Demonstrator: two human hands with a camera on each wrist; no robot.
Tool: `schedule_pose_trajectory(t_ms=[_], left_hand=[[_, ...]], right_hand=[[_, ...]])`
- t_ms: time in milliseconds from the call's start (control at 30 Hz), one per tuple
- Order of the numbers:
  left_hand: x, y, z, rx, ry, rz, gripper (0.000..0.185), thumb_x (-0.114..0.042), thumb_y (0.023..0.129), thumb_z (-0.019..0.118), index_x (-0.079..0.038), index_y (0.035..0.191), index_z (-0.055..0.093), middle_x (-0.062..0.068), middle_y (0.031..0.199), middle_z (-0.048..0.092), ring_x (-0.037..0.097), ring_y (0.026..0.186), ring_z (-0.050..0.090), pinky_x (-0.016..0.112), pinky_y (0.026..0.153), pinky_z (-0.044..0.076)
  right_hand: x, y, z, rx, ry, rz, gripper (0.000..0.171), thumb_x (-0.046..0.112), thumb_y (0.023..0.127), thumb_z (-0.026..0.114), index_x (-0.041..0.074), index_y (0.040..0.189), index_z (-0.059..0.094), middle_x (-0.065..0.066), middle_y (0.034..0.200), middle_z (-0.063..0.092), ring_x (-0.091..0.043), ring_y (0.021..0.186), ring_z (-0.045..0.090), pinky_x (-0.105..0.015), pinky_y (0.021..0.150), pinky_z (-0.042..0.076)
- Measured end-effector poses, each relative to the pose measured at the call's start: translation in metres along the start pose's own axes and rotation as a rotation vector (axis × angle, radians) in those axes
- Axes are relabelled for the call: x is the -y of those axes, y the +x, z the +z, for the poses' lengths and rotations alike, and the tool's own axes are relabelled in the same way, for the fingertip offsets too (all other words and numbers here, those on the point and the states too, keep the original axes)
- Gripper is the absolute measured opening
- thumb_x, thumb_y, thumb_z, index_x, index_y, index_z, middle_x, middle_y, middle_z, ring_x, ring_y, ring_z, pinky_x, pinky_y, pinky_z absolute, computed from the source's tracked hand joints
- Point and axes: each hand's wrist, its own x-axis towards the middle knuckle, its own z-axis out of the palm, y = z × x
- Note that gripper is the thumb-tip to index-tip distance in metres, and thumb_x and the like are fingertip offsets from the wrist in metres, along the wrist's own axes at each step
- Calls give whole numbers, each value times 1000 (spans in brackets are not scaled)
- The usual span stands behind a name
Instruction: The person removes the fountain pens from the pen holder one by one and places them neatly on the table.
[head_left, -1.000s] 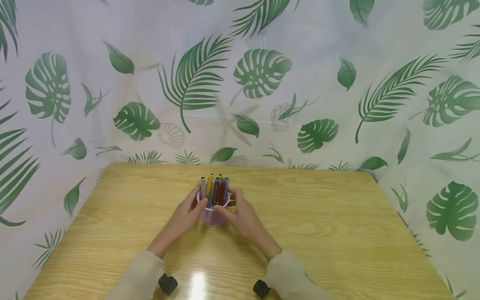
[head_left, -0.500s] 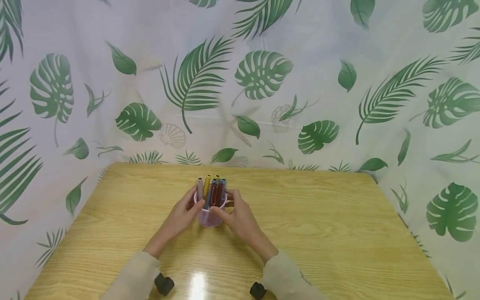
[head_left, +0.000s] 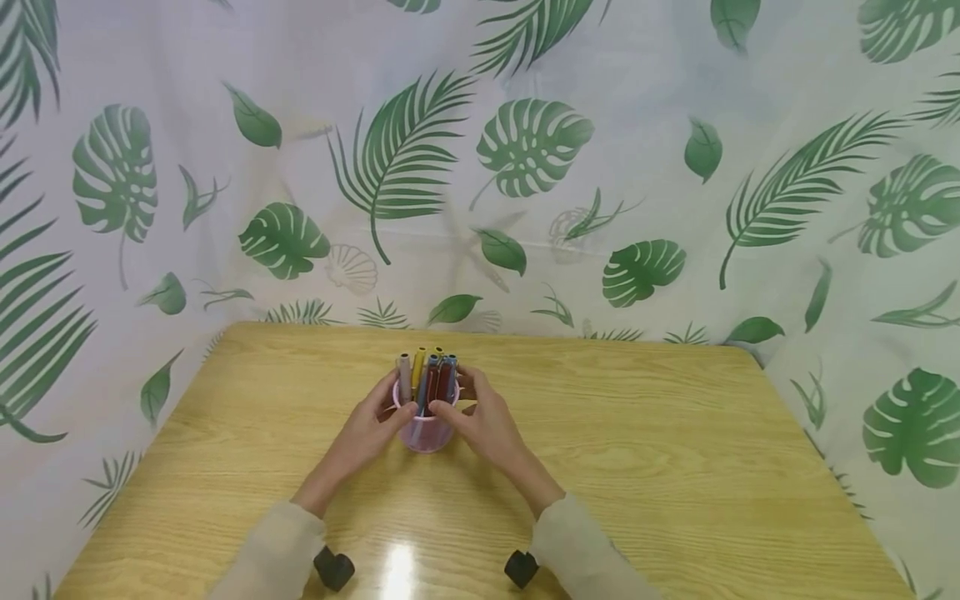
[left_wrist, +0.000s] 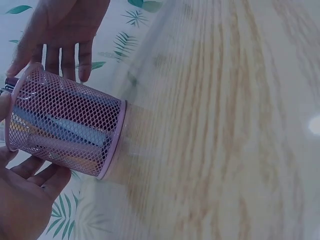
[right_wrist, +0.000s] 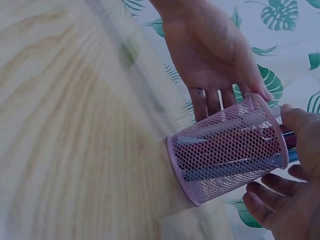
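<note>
A pink mesh pen cup (head_left: 426, 435) stands upright on the wooden table, between both hands. My left hand (head_left: 370, 427) holds its left side, thumb at the front rim and fingers reaching round behind. On the opposite side my right hand (head_left: 491, 427) holds it the same way, its thumb close to the left one. Out of the top rise several pens: a grey pen (head_left: 405, 379), a yellow pen (head_left: 418, 367), a dark red pen (head_left: 446, 385) and blue ones. Both wrist views show the mesh wall (left_wrist: 70, 117) with the pens' lower parts visible through it.
The wooden table (head_left: 660, 467) reaches back to a white cloth (head_left: 555, 283) printed with green leaves, which also hangs at the left and right sides. A small black device (head_left: 334, 568) sits by the left sleeve, and another black device (head_left: 521, 569) by the right sleeve.
Measured against the table, the pen cup and both hands have shifted slightly left. The head view has turned a little. Both hands stay at the cup's sides.
</note>
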Motion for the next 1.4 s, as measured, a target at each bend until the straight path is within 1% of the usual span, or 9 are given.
schedule_pose_trajectory(t_ms=[200, 333, 500, 733, 833, 933, 1067, 1267, 1400], left_hand=[[-2, 0, -1, 8, 22, -3, 71, -19, 107, 59, -1, 163, 20, 31, 160, 32, 49, 137, 47, 53, 114, 42], [-3, 0, -3, 15, 17, -29, 70, -21, 108, 58, -5, 165, 20, 29, 161, 32, 48, 140, 44, 54, 116, 40], [-2, 0, -5, 12, 0, -45, 69, -21, 108, 58, -9, 165, 21, 26, 163, 32, 47, 140, 44, 53, 116, 39], [4, 1, -6, 20, -19, -12, 68, -18, 108, 56, -4, 165, 20, 29, 162, 31, 49, 139, 45, 55, 117, 38], [4, 1, -5, 16, -29, -9, 68, -17, 108, 55, -3, 164, 20, 30, 161, 30, 49, 139, 44, 55, 117, 37], [4, 1, -4, 18, -39, -5, 67, -16, 108, 55, -2, 164, 19, 31, 161, 29, 50, 139, 44, 55, 118, 36], [4, 2, -2, 22, -50, 5, 67, -14, 108, 54, -2, 164, 18, 32, 161, 27, 50, 140, 43, 54, 118, 35], [4, 1, -2, 19, -42, 10, 67, -13, 109, 53, -1, 164, 17, 33, 161, 27, 51, 140, 42, 55, 118, 35], [5, 1, -2, 25, -37, 18, 67, -14, 109, 53, -1, 164, 17, 33, 162, 26, 51, 142, 40, 55, 118, 34]], right_hand=[[2, 11, -6, 24, 47, -53, 60, 13, 98, 68, -2, 151, 44, -19, 130, 65, -30, 117, 63, -41, 91, 59], [2, 15, -6, -8, 89, -46, 52, 4, 97, 61, -2, 147, 50, -20, 130, 66, -32, 116, 64, -45, 95, 57], [0, 19, -5, -67, 129, -39, 39, 7, 101, 64, -1, 139, 60, -19, 126, 69, -33, 113, 67, -45, 95, 59], [1, 21, -4, -116, 149, -56, 26, 10, 100, 69, -4, 123, 69, -18, 115, 72, -32, 105, 69, -40, 89, 60], [4, 20, -4, -121, 153, -23, 23, 9, 100, 69, -5, 119, 70, -17, 114, 72, -31, 106, 68, -42, 92, 59], [7, 20, -5, -155, 170, 34, 23, 9, 99, 68, -5, 117, 69, -16, 113, 72, -30, 107, 68, -42, 93, 59], [13, 22, -11, -224, 248, 75, 20, 8, 99, 65, -5, 113, 68, -18, 114, 72, -26, 106, 68, -41, 93, 59], [28, 22, -30, -250, 442, 35, 19, 7, 104, 57, -6, 117, 58, -25, 124, 69, -24, 104, 69, -49, 98, 56], [31, 20, -44, -286, 521, -2, 19, 6, 105, 55, -4, 121, 53, -26, 121, 70, -25, 101, 71, -41, 92, 60]])
